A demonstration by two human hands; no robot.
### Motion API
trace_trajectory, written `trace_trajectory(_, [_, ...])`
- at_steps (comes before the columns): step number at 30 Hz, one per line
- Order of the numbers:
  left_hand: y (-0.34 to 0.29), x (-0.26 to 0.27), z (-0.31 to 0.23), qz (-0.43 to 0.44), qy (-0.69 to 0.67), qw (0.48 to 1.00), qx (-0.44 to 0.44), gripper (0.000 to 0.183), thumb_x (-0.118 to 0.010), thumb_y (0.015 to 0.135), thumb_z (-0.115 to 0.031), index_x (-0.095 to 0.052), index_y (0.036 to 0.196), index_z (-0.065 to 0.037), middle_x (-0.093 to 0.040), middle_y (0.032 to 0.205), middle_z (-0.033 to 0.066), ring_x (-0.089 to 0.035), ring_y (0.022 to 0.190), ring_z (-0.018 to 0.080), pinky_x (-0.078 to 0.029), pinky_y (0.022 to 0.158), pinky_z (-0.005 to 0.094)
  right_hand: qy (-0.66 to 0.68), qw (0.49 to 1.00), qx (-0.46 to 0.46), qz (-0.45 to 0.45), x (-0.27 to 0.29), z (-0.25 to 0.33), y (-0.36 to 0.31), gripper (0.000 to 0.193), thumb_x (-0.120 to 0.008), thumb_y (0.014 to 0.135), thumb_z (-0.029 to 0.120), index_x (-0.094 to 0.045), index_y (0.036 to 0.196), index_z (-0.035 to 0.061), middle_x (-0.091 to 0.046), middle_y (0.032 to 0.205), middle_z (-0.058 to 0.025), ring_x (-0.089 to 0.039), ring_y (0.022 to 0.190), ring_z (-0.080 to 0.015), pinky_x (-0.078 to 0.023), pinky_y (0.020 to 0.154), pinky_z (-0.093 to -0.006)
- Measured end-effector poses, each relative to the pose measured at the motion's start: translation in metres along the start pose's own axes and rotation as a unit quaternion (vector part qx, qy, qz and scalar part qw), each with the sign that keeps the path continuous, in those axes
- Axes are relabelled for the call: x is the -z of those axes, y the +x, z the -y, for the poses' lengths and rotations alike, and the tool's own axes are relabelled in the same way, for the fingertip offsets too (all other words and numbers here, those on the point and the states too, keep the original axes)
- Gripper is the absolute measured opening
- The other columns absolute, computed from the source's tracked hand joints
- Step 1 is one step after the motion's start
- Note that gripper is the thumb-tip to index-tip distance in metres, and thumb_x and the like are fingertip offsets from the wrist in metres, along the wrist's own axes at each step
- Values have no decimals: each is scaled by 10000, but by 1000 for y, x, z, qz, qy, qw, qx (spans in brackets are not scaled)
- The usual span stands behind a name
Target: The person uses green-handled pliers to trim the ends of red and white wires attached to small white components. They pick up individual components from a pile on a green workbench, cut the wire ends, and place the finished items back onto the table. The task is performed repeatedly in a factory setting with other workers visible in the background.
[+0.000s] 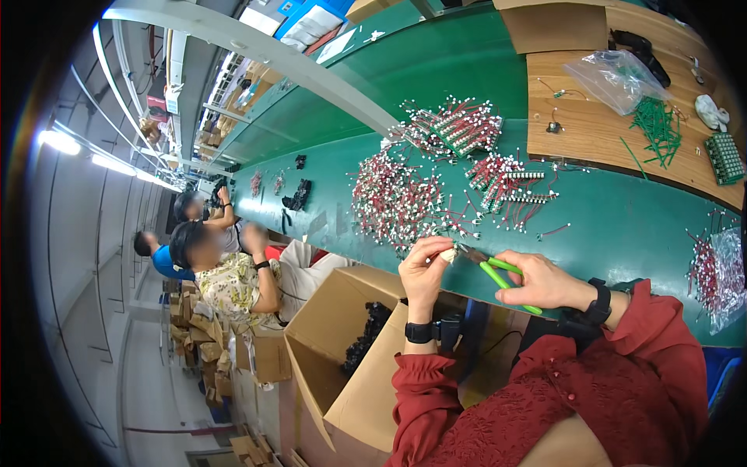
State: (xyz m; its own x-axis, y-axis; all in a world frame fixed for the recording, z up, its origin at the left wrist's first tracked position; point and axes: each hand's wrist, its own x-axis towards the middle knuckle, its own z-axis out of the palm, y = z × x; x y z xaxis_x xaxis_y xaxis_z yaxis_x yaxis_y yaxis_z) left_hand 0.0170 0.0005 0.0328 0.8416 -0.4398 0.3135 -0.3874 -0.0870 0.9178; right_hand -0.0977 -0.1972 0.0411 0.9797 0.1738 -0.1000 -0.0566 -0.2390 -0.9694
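Note:
Over the near edge of the green bench, my left hand [424,271] is pinched closed on a small pale piece [449,254], mostly covered by the fingers. My right hand [538,282] is wrapped round the green-handled pliers [498,274], whose metal jaws reach the left fingertips at that piece. Whether the jaws grip it is too small to tell. Just beyond my hands lies a big heap of small parts with red wires and white ends [395,198]. Right of the heap are green strips with rows of red-wired parts [510,187], and more such strips [463,132] lie behind.
An open cardboard box [354,342] with black parts stands below the bench, left of my arm. A wooden board [576,140] at the far right carries green sticks [657,132] and a clear bag [618,78]. Co-workers [233,272] sit along the bench to the left.

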Motion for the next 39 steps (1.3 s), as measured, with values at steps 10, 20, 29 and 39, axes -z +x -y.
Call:
trace_trajectory(10, [-1, -5, -1, -20, -232, 964, 130, 72, -579, 776, 50, -610, 835, 22, -594, 937, 114, -587, 796, 172, -521, 726, 296, 435, 878, -90, 176, -1, -15, 1, 334, -529, 826, 221, -491, 1098, 31, -422, 720, 37, -406, 584, -45, -343, 445, -203])
trace_trajectory(20, [2, -15, 0, -61, 1, 992, 110, 365, -529, 819, 28, -511, 1177, -38, -544, 1135, 98, -579, 914, 146, -503, 705, 246, 587, 768, -190, 169, 0, -24, 6, 472, -460, 841, 490, -467, 1063, 74, -390, 705, 32, -359, 540, -44, -265, 416, -167])
trace_trajectory(29, [26, -35, -11, 207, 356, 905, -104, 350, -528, 713, 65, -580, 1047, -25, -601, 1039, 114, -555, 957, 266, -421, 824, 335, 630, 741, -182, 144, 21, -27, -13, 472, -480, 828, 489, -477, 1051, 72, -392, 695, 33, -370, 543, -52, -281, 426, -178])
trace_trajectory(39, [23, -55, -20, 64, 452, 878, -144, 284, -581, 697, 22, -594, 974, -43, -591, 993, 122, -548, 926, 287, -428, 826, 363, 661, 750, -37, 7, 67, -37, -67, 486, -448, 839, 430, -449, 1138, 46, -405, 731, 15, -347, 537, -57, -281, 423, -174])
